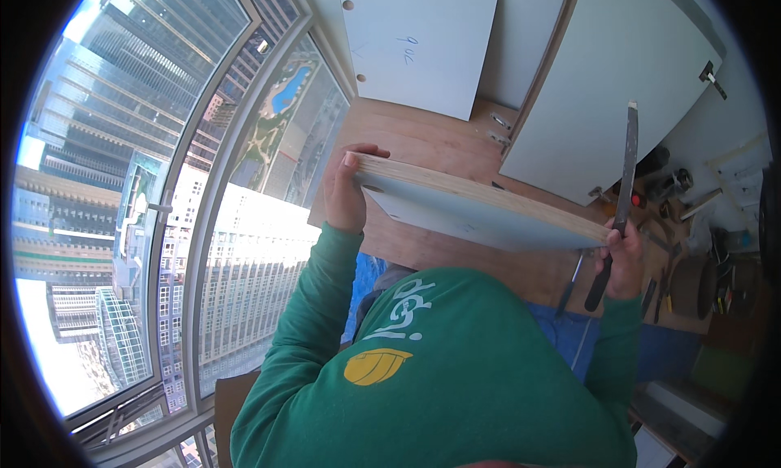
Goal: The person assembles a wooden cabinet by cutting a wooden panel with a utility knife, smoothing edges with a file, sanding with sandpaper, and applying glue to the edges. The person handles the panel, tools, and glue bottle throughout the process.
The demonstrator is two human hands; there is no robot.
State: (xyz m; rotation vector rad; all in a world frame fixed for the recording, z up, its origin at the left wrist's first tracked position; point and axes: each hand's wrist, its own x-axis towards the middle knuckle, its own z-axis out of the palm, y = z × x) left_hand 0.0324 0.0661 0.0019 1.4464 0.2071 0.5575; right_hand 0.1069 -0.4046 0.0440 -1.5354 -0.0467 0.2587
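A white-faced wooden board (pixel 480 224) with a bare wood edge is tilted up in front of my body. My left hand (pixel 348 193) is wrapped round its left end, with the thumb on the edge. At the right end, my right hand (pixel 624 261) grips a long flat metal file (pixel 630 159) with a black handle, its blade pointing away from me. The fingers of that hand also touch the corner of the board. Two round holes show in the board's face near my left hand. Part of that face is out of sight.
A wooden worktop (pixel 431 130) lies beyond the board. On it are a white panel (pixel 419 45) with handwriting and a larger white door panel (pixel 610 86) with hinges. A screwdriver-like tool (pixel 572 282) lies near my right hand. Assorted tools crowd the right; tall windows (pixel 236 248) line the left.
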